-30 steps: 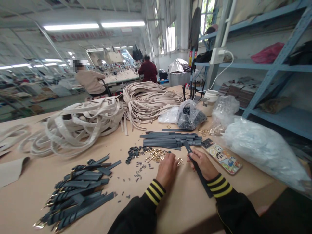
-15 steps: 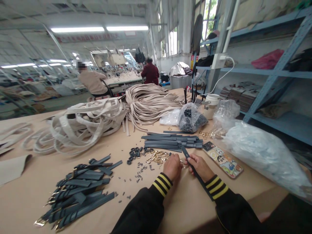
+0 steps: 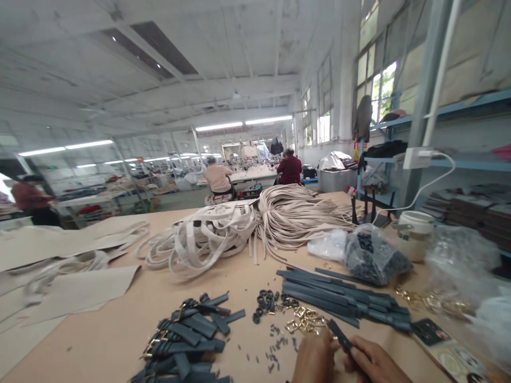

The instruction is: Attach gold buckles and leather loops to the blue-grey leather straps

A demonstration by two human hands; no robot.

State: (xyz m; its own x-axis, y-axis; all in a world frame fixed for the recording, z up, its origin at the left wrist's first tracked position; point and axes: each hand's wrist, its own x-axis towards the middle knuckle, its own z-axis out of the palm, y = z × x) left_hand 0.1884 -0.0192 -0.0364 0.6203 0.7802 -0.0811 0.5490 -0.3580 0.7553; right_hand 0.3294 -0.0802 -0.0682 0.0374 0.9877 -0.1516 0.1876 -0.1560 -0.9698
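Both hands were low and close together over the near side of the worktop [image 3: 115, 332], with the wrists cut off by the lower edge of the view; the right hand [image 3: 375, 359] came in slantwise from the right, its thumb laid along a dark strap [image 3: 339, 335] and its fingers bent beneath, pinching it; the strap tilted up and to the left out of that grip, its free end pointing toward the gold buckles [image 3: 306, 321]; the left hand [image 3: 314, 359] stood more upright, its back showing and its fingers curled in, the fingertips right beside the strap; it was blurred, and I could not tell whether it pinched anything.

Small dark bits [image 3: 274, 343] lay scattered to the left of that hand, black loops [image 3: 263, 305] just beyond them; a stack of flat dark straps [image 3: 339, 298] lay behind the hands, and a heap of buckled straps [image 3: 187, 335] well to the left; a phone [image 3: 451, 352] in a patterned case lay near the right hand.
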